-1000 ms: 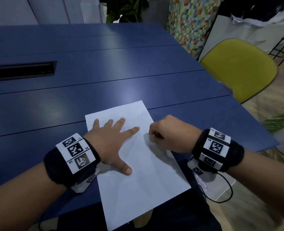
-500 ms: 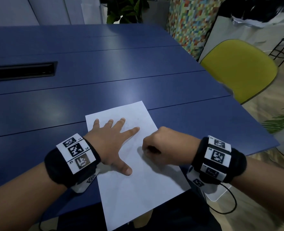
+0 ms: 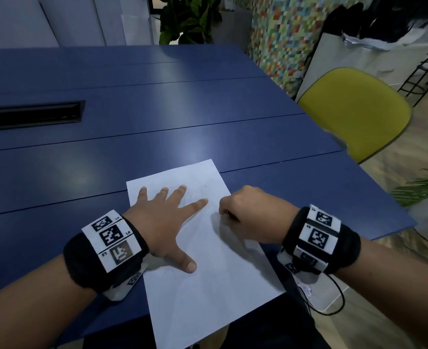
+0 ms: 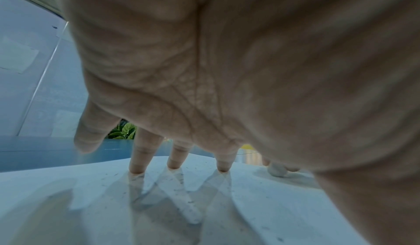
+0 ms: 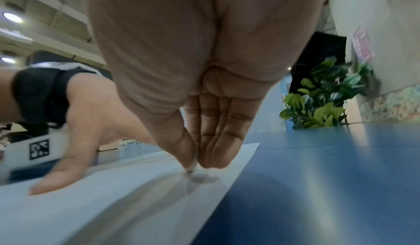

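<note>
A white sheet of paper (image 3: 208,285) lies on the blue table (image 3: 132,147), its near end hanging over the front edge. My left hand (image 3: 167,212) rests flat on the sheet's upper left part, fingers (image 4: 175,159) spread and straight. My right hand (image 3: 224,212) is curled at the sheet's right edge, and its thumb and fingertips (image 5: 211,159) pinch a small whitish object (image 5: 192,166), perhaps an eraser, with its tip on the paper (image 5: 136,195). Dark flecks are scattered on the sheet (image 4: 113,195). Most of the whitish object (image 4: 276,171) is hidden by the fingers.
A black cable slot (image 3: 32,114) is set into the table at the far left. A yellow chair (image 3: 353,109) stands past the table's right edge, with a potted plant (image 3: 187,18) behind the far end. Cables hang from both wrist bands.
My right hand slid toward me along the paper's right side, then back away a little. The left hand and the sheet have stayed put.
</note>
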Available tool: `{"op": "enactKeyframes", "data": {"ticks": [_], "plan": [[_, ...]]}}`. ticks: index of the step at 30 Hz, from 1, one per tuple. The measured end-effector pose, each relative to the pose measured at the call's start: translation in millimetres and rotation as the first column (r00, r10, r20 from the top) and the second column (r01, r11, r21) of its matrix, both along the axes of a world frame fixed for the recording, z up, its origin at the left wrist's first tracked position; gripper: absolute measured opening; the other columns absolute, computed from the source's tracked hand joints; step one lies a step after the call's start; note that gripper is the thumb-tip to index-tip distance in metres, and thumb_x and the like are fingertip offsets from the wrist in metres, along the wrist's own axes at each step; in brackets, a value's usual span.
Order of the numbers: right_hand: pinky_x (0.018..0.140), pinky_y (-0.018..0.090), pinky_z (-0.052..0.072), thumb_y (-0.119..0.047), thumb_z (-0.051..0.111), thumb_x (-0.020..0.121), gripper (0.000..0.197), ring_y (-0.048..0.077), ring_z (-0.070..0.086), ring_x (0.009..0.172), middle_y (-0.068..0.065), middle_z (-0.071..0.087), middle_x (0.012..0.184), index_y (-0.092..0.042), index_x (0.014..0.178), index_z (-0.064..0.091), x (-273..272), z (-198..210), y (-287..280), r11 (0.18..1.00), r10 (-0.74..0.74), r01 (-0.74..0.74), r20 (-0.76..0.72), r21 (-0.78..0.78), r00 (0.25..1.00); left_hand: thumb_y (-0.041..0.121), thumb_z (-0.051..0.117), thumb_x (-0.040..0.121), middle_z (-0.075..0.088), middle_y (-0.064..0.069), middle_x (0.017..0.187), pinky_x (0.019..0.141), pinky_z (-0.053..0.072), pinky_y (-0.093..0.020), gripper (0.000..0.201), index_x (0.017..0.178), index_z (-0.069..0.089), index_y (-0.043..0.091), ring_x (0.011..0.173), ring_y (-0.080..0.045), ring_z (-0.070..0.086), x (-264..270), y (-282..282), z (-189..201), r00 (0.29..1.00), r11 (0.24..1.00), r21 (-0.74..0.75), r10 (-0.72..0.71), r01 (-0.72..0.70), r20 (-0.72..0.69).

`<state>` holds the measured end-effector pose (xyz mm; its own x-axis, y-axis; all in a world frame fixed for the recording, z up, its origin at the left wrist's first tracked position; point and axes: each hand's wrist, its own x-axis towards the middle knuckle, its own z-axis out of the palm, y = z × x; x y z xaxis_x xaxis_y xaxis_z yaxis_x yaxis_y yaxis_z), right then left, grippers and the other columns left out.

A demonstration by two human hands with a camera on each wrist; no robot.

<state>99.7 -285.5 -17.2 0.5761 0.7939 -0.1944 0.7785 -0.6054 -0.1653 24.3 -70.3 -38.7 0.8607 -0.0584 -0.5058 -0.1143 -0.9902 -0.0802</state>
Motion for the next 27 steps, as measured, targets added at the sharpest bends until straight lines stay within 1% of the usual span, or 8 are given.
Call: {"op": "enactKeyframes", "data": {"ticks": [4, 6, 9, 14, 16, 19, 24, 27], "plan": [[0.060, 0.038, 0.055, -0.021, 0.052, 0.091, 0.014, 0.023, 0.061, 0.070, -0.003, 0.066, 0.079, -0.021, 0.093, 0.066, -26, -1, 3, 0.992, 0.126, -0.126, -0.083, 0.000, 0.989, 0.099, 0.065, 0.055, -0.023, -0.003, 0.173, 0.123, 0.000, -0.068, 0.141, 0.152, -0.029, 0.058, 0.161, -0.036, -0.007, -1, 0, 0, 1.000, 1.000, 0.006, -0.010, 0.010, 0.006], [0.063, 0.037, 0.056, -0.022, 0.054, 0.091, 0.012, 0.021, 0.060, 0.070, -0.005, 0.065, 0.079, -0.024, 0.092, 0.066, -15, 2, 1, 0.996, 0.085, -0.086, -0.087, -0.007, 0.993, 0.099, 0.065, 0.055, -0.023, -0.003, 0.173, 0.123, 0.000, -0.068, 0.142, 0.152, -0.029, 0.057, 0.161, -0.036, -0.008, 0, 0, 1, 1.000, 1.000, 0.005, -0.009, 0.009, 0.003], [0.064, 0.040, 0.056, -0.023, 0.051, 0.093, 0.014, 0.026, 0.062, 0.075, -0.001, 0.065, 0.081, -0.023, 0.094, 0.065, 3, 0, -3, 1.000, -0.016, 0.016, -0.034, 0.009, 0.999, 0.100, 0.065, 0.053, -0.024, -0.002, 0.173, 0.123, -0.002, -0.068, 0.143, 0.152, -0.030, 0.057, 0.161, -0.036, -0.009, 0, 0, 1, 1.000, 1.000, -0.007, -0.003, 0.003, -0.005], [0.060, 0.037, 0.054, -0.021, 0.054, 0.089, 0.011, 0.019, 0.055, 0.066, -0.008, 0.059, 0.073, -0.025, 0.088, 0.064, -18, -1, -2, 0.995, 0.097, -0.095, -0.111, 0.022, 0.989, 0.097, 0.067, 0.055, -0.024, -0.003, 0.173, 0.124, -0.003, -0.068, 0.142, 0.152, -0.029, 0.058, 0.161, -0.035, -0.009, -2, 0, 2, 1.000, 1.000, -0.017, 0.003, -0.003, 0.003], [0.060, 0.036, 0.054, -0.022, 0.055, 0.090, 0.010, 0.018, 0.056, 0.067, -0.009, 0.058, 0.072, -0.025, 0.089, 0.065, -7, 1, -4, 0.998, 0.056, -0.056, -0.088, 0.010, 0.995, 0.097, 0.067, 0.056, -0.024, -0.003, 0.173, 0.124, -0.003, -0.068, 0.142, 0.153, -0.029, 0.057, 0.161, -0.035, -0.009, -1, -1, 3, 1.000, 1.000, -0.013, 0.001, -0.001, 0.001], [0.062, 0.040, 0.056, -0.021, 0.051, 0.092, 0.013, 0.026, 0.062, 0.074, -0.001, 0.064, 0.080, -0.021, 0.092, 0.064, 1, 2, -4, 1.000, -0.012, 0.012, -0.032, 0.007, 0.999, 0.097, 0.066, 0.056, -0.024, -0.003, 0.173, 0.123, -0.002, -0.068, 0.141, 0.152, -0.029, 0.057, 0.161, -0.036, -0.009, -1, -2, 3, 1.000, 1.000, -0.007, -0.002, 0.002, -0.005], [0.061, 0.034, 0.053, -0.018, 0.056, 0.089, 0.011, 0.019, 0.055, 0.069, -0.006, 0.062, 0.077, -0.024, 0.089, 0.065, -21, 8, 0, 0.993, 0.119, -0.122, -0.152, -0.010, 0.981, 0.096, 0.067, 0.056, -0.023, -0.003, 0.173, 0.124, -0.003, -0.067, 0.141, 0.152, -0.029, 0.057, 0.161, -0.035, -0.009, -1, 0, 4, 1.000, 1.000, -0.012, 0.004, -0.004, -0.002], [0.065, 0.039, 0.057, -0.022, 0.055, 0.091, 0.013, 0.022, 0.060, 0.073, -0.003, 0.066, 0.080, -0.023, 0.094, 0.068, -1, 5, -3, 1.000, 0.021, -0.022, -0.081, -0.007, 0.996, 0.097, 0.066, 0.057, -0.025, -0.003, 0.173, 0.124, -0.003, -0.068, 0.141, 0.152, -0.029, 0.057, 0.161, -0.035, -0.010, -1, -1, 5, 1.000, 1.000, -0.004, 0.006, -0.006, -0.017]]}}
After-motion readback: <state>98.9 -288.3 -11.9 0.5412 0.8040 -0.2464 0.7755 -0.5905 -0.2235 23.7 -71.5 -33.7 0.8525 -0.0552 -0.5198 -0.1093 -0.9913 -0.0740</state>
